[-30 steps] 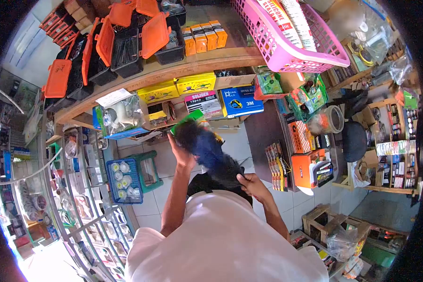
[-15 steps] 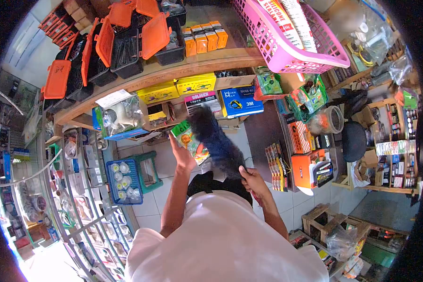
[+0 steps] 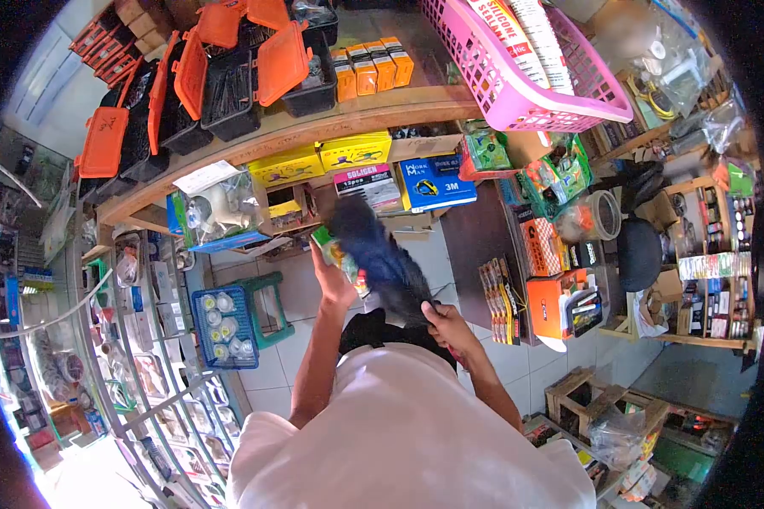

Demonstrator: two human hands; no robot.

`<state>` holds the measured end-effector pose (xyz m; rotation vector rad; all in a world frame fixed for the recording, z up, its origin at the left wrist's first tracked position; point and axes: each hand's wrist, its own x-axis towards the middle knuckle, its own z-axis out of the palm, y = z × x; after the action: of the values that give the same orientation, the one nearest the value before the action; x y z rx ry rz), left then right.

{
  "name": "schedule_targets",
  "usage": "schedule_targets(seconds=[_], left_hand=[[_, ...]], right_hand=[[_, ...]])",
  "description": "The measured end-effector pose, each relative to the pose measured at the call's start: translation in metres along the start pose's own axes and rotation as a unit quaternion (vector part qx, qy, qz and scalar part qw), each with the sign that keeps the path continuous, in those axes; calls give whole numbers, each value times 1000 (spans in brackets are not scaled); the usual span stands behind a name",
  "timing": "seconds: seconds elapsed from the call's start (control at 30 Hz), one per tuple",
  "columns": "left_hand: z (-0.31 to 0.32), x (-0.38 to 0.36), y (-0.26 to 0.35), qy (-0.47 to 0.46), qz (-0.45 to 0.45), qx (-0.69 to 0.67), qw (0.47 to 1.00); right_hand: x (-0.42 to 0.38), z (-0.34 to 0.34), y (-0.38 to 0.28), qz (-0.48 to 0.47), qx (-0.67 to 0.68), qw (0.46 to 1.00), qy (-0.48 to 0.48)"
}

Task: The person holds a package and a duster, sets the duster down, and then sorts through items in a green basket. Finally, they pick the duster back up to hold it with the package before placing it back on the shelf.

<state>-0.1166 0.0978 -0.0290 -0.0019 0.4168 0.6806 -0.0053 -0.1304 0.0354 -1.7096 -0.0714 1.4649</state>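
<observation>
My right hand (image 3: pixel 452 329) is closed around the handle end of a dark, fluffy duster (image 3: pixel 380 259), part of which is blurred. The duster slants up and left, its head lying across the face of a green, orange and white printed packet (image 3: pixel 333 252). That packet is gripped along its left side by my left hand (image 3: pixel 334 282), and most of its front is hidden behind the duster. Beyond the duster's tip, a pink and white SOLIGEN box (image 3: pixel 365 180) and a blue Work Man box (image 3: pixel 437 184) stand on the lower shelf.
Black bins with orange lids (image 3: pixel 282 68) and a pink basket (image 3: pixel 560 109) of sealant tubes top the wooden shelf (image 3: pixel 331 127). A blue crate (image 3: pixel 226 329) and a green stool (image 3: pixel 272 310) are at left. Boxes and a dark round seat (image 3: pixel 639 256) stand right.
The duster's head has swung slightly left and down, covering more of the packet. My right hand has shifted a little to the left. The packet looks turned more edge-on.
</observation>
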Motion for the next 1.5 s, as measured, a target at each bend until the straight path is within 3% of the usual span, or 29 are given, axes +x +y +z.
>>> schedule_targets(seconds=[0.07,0.1,0.13,0.17,0.27,0.3,0.33,0.47,0.5,0.53,0.6,0.63,0.67,0.73,0.8,0.83,0.93,1.0,1.07,1.13,1.17,1.2,1.27,1.37,1.5], left_hand=[[-70,27,11,-319,-120,-82,937],[-26,11,-4,-61,52,119,990],[-75,18,-10,-128,73,10,989],[-75,20,-8,-102,46,30,993],[9,-11,-6,-37,21,67,997],[-18,3,-7,-33,7,25,999],[-77,29,-1,-245,20,-32,969],[1,-6,-7,-234,-25,-12,972],[1,-8,-8,-106,24,61,992],[-7,-10,-13,-105,25,62,992],[-17,-12,-24,-114,267,228,930],[-12,-4,-4,-52,140,172,974],[-10,-11,-7,-112,28,37,993],[-7,-10,-5,-129,14,33,991],[-8,-15,-10,-60,110,184,975],[-5,-15,-9,-62,114,183,975],[6,-20,-5,-30,50,49,997],[-35,-9,-14,-34,67,41,996],[-32,9,-8,36,177,16,983],[-34,-7,1,-223,8,-49,974],[7,-22,-3,-105,24,23,994],[12,-23,-7,-96,4,-11,995],[12,-22,-14,-139,-39,-47,988],[29,-28,-25,-171,-64,-44,982],[38,-29,-33,-145,-68,-26,987]], right_hand=[[5,0,7,2,-53,998,-35],[5,1,7,5,-104,992,-69],[4,4,7,5,-103,992,-69],[4,8,6,-6,-85,995,-48],[4,14,7,-4,-76,996,-41],[5,15,7,7,-84,995,-53],[6,16,7,6,-85,995,-54],[2,24,1,-32,-87,995,-47],[0,27,-2,-53,-81,995,-37],[3,24,0,-52,-80,995,-39],[8,17,6,6,-131,990,-57],[8,19,8,6,-128,990,-55],[7,22,9,-45,-128,991,-19],[4,20,7,-96,-133,986,15],[1,13,5,-31,-214,975,-57],[4,12,9,-85,-216,973,-19],[18,10,25,-114,-173,978,-16],[13,1,17,-71,-238,968,-40],[12,-2,11,-218,-224,950,-2],[-1,3,-11,-223,-248,942,32],[-3,11,-18,-304,-184,931,79],[-1,15,-24,-383,-117,908,126],[8,9,-31,-359,-137,914,129],[18,12,-43,-326,-18,944,37],[28,13,-35,-254,-42,966,7]])
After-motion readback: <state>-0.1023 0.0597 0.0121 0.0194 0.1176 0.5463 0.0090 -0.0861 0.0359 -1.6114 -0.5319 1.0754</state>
